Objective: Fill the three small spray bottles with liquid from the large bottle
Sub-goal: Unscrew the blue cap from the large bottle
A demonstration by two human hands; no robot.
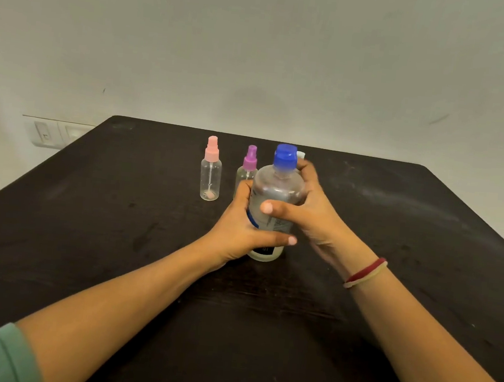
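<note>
Both hands are clamped on the large bottle (275, 190), just right of centre frame. The left hand (237, 229) grips its lower body from the left, thumb across the label. The right hand (313, 209) wraps the upper body from the right, thumb across the front and fingers reaching up near the blue cap (285, 155). The bottle is upright and its base seems to rest on the dark surface (116, 239). This two-handed hold looks meant to steady the bottle, with the right hand placed to go up and unscrew the cap, which is still on.

Behind it, in mid frame, stand the spray bottles. The pink-topped one (211, 171) stands free to the left. The purple-topped one (248, 167) is partly hidden by the bottle and the left hand. Only a white tip (301, 155) shows past the right fingers, probably the third. Pink and purple keep their spray tops on and look nearly empty, so no filling seems done. Those tops must come off before pouring, and the close row could be knocked.

A wall socket (50, 133) sits at the left edge and a red band (366, 272) circles the right wrist.
</note>
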